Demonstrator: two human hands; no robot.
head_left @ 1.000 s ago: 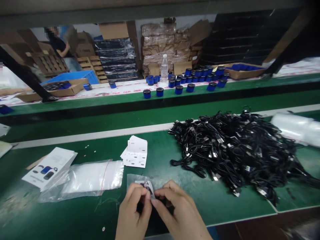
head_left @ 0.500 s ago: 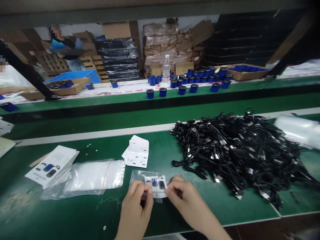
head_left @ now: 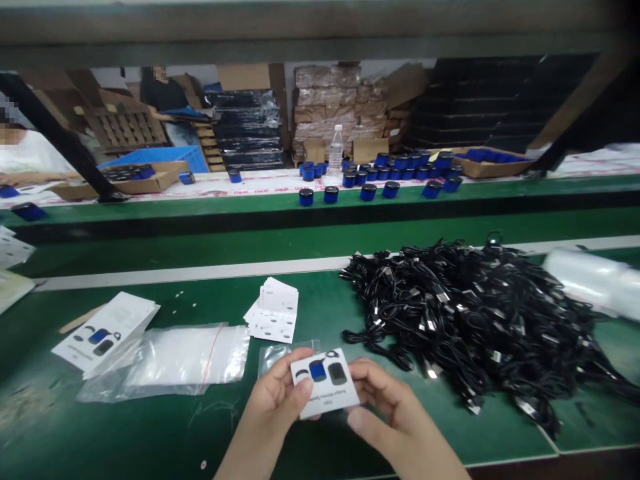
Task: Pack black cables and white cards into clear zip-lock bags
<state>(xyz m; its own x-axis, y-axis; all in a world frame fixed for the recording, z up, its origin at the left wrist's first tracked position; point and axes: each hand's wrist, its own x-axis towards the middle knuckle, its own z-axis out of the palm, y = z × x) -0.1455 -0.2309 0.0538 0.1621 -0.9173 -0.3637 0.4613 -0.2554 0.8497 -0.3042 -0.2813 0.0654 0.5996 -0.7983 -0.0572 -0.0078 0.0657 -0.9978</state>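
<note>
Between my hands, above the green bench, is a small folded leaflet (head_left: 326,397) printed with a blue and a black speaker. My left hand (head_left: 277,400) grips its left side, thumb on the face and fingers behind. At the right edge, my right hand (head_left: 387,413) steadies the leaflet with curled fingers, its thumb by the lower corner. A clear plastic bag (head_left: 280,353) lies on the bench just behind my left hand, partly hidden by it. White leaflets (head_left: 275,310) are fanned out beyond. To the left rest a stack of clear zip bags (head_left: 185,357) and more printed leaflets (head_left: 105,333).
A large heap of black USB cables (head_left: 450,320) covers the bench at right, with a roll of clear plastic (head_left: 590,280) beyond it. On the raised shelf stand blue speakers (head_left: 390,190), a plastic bottle (head_left: 336,150) and cardboard trays (head_left: 493,165). People (head_left: 167,100) are across the bench.
The leaflet has come up off the bench, closer to me and tilted, its printed face showing larger. My left thumb now lies on its face. The clear bag stays on the bench.
</note>
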